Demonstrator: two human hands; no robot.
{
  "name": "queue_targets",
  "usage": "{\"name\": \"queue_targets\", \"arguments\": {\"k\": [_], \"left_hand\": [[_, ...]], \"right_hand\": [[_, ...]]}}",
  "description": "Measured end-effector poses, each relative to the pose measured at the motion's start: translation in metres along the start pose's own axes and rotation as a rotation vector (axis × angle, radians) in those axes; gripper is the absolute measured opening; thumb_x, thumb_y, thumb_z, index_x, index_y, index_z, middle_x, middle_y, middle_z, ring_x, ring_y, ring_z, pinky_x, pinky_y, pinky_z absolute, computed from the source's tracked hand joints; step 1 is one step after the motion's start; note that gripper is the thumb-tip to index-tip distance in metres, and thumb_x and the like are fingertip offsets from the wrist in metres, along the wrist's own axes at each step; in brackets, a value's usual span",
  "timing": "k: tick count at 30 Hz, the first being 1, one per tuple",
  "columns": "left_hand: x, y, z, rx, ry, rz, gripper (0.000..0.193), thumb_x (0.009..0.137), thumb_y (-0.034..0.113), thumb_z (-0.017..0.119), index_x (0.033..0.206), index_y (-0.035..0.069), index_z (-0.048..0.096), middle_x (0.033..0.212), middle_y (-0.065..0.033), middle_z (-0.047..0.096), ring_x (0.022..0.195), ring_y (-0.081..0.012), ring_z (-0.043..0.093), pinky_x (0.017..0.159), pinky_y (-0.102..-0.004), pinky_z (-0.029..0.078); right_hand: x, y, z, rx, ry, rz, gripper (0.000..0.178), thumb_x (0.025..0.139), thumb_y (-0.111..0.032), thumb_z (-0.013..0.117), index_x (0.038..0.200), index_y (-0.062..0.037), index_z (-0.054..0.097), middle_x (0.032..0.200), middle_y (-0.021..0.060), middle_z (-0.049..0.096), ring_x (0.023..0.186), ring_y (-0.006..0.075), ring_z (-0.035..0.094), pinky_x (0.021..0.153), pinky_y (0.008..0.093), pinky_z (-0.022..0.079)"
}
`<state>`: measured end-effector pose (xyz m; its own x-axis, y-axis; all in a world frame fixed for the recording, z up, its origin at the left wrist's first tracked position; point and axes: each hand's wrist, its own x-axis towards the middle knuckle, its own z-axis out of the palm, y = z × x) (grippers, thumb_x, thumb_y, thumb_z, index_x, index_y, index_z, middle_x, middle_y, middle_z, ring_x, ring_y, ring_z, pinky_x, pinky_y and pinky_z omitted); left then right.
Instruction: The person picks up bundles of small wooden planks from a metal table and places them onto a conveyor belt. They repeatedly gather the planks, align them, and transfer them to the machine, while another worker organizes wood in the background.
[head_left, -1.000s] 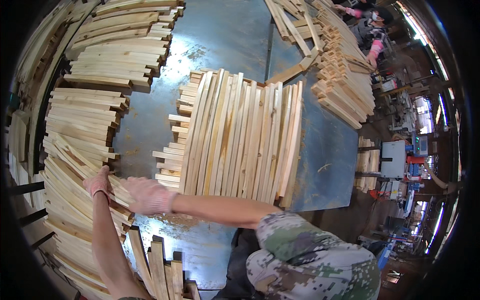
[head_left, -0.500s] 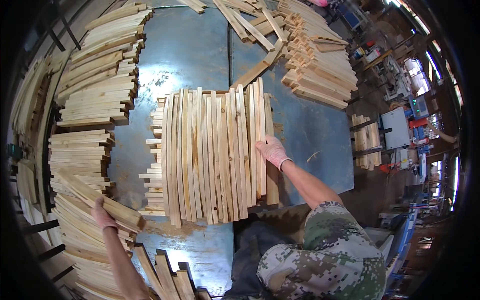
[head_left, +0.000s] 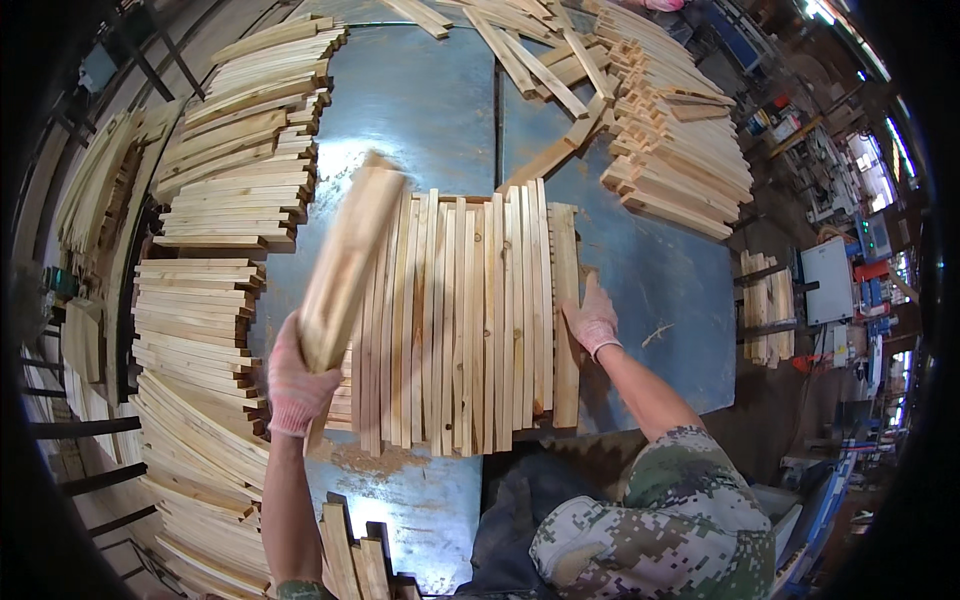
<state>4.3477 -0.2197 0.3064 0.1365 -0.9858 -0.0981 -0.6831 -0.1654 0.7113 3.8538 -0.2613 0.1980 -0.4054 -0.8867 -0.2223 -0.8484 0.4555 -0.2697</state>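
My left hand [head_left: 302, 378], in a pink-and-white knit glove, grips a pale wooden board [head_left: 350, 255] near its lower end. The board is raised at a slant, blurred at its top, over the left side of a stack of wooden strips [head_left: 465, 320]. The strips lie side by side, running away from me, on top of crosswise strips whose ends show at the left. A wider board [head_left: 566, 330] lies along the stack's right side. Beside its right edge is my right hand [head_left: 594, 318], gloved alike, thumb at the board and fingers stretched apart.
Rows of stacked strips [head_left: 195, 320] line the left side. Loose strips [head_left: 540, 60] lie crossed at the far end of the metal table [head_left: 420, 100], beside another stack [head_left: 680, 160] at far right. Upright timber pieces [head_left: 355, 560] stand near my left forearm. Machinery fills the right.
My left hand has lifted the board off the left pile and carried it right, turning it upward. My right hand has shifted from the strips to the stack's right edge. The view has shifted.
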Motion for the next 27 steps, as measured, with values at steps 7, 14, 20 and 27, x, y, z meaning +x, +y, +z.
{"name": "queue_targets", "arguments": {"k": [7,14,20,27], "left_hand": [[0.103,0.078,0.059,0.449,-0.376,0.219,0.093,0.072,0.028,0.085,0.155,0.015,0.046,0.137,-0.0131,0.067,0.138,-0.0263,0.059,0.131,-0.046,0.029],[0.185,0.132,0.111,0.61,-0.498,0.414,0.089,0.08,0.025,0.08,0.161,0.02,0.044,0.148,-0.0157,0.061,0.149,-0.031,0.05,0.135,-0.0565,0.015],[0.201,0.109,0.181,0.619,-0.315,0.31,0.062,0.096,0.036,0.067,0.156,0.03,0.054,0.167,-0.0143,0.045,0.163,-0.0394,0.028,0.132,-0.0668,0.007],[0.169,0.087,0.177,0.458,-0.215,0.287,0.083,0.093,0.027,0.069,0.169,0.022,0.035,0.18,-0.015,0.02,0.167,-0.0384,0.015,0.133,-0.0655,0.002]], "right_hand": [[0.008,-0.006,0.004,0.203,-0.125,0.095,0.079,0.092,-0.026,0.079,0.159,0.0015,0.046,0.14,0.0294,0.067,0.13,0.042,0.065,0.109,0.043,0.051],[0.022,0.012,0.06,0.477,0.164,-0.161,0.045,0.104,-0.022,0.061,0.142,0.0034,0.062,0.138,0.0263,0.067,0.131,0.0417,0.061,0.11,0.0491,0.048],[-0.008,-0.005,0.073,0.159,0.091,-0.176,0.047,0.111,-0.031,0.047,0.14,0.0025,0.06,0.14,0.0214,0.063,0.129,0.0329,0.059,0.112,0.0447,0.045],[-0.006,0.008,0.072,0.28,0.094,-0.236,0.058,0.113,-0.026,0.047,0.162,0.0046,0.041,0.151,0.0249,0.056,0.138,0.0376,0.053,0.121,0.0419,0.039]]}}
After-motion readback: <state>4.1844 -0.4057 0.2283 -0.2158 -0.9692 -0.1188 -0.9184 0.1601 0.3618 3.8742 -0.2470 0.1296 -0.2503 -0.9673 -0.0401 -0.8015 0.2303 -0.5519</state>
